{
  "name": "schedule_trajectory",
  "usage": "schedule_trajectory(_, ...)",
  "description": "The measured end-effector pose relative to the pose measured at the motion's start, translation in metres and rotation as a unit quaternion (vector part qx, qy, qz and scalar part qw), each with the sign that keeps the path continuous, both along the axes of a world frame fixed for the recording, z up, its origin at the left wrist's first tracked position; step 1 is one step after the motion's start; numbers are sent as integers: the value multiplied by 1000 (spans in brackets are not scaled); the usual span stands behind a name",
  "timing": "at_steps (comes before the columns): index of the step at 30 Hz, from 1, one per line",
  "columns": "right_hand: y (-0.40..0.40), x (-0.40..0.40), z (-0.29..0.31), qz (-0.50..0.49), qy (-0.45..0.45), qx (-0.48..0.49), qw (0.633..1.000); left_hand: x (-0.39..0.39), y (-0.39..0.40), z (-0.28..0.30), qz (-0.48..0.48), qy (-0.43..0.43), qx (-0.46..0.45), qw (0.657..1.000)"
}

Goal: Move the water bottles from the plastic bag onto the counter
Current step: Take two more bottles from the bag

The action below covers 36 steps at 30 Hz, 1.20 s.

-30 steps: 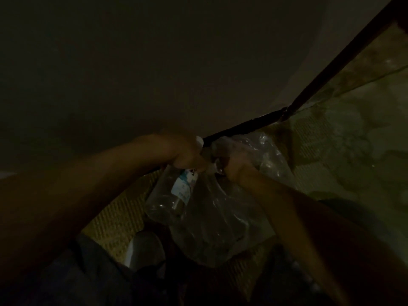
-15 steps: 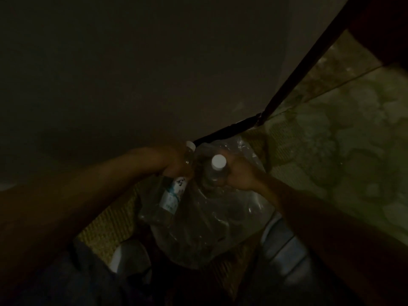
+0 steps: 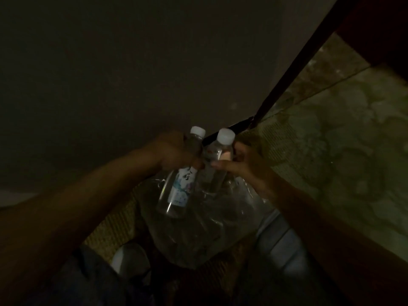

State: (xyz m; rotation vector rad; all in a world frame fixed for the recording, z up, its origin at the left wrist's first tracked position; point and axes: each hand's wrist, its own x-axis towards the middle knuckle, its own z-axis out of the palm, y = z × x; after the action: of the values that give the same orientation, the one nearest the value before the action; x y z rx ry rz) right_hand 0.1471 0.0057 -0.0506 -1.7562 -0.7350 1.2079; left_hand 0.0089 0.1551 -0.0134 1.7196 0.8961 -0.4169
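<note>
- Water bottles: two clear, white-capped bottles stood side by side above the mouth of the plastic bag (image 3: 209,228). We saw the labelled bottle (image 3: 178,184) on the left and the plain bottle (image 3: 215,164) on the right, their shoulders near or touching; which, we could not tell.
- Long axes: both bottles ran cap-up and base-down, leaning slightly, with the caps toward the far wall and the bases toward the bag below. The labelled bottle's base was clear of the plastic; the plain bottle's base was seen only through folds, so we could not tell whether it had left the bag.
- Left hand (image 3: 176,151): its fingers were curled round the upper body of the labelled bottle, just under the cap.
- Right hand (image 3: 245,164): thumb and fingers (image 3: 225,167) pinched the plain bottle at mid-body.
- Governing relation: each bottle lay within its own hand, so neither needed to cross. We judged that the next move called for a lift along the bottles' long axes.
- The counter could not be identified in this dim view; the patterned floor (image 3: 331,173) lay to the right.
</note>
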Motion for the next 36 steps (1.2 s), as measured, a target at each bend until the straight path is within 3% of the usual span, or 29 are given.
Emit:
schedule_trajectory(5,5,-8,38,-115,58,24,991,-18,1,9,153,-129,-126,972)
schedule_trajectory(8,1,-21,70,-161,136,40,977,-32,-9,40,199,-163,-175,950)
schedule_trajectory(11,0,-33,109,-153,154,11,976,-48,-21,81,241,-165,-197,936)
schedule_trajectory(15,-1,-49,179,-122,128,-30,984,-64,-36,152,262,-175,-185,931)
schedule_trajectory(20,-7,-68,280,-143,204,-56,967,-79,-59,252,297,-199,-209,910)
schedule_trajectory(25,-24,-92,380,-154,177,-78,969,-100,-83,347,348,-188,-231,889)
schedule_trajectory(30,-49,-107,463,-122,144,-36,981,-123,-112,429,378,-216,-175,883)
schedule_trajectory(36,-64,-130,548,-52,120,-10,991,-152,-154,515,446,-270,-108,846)
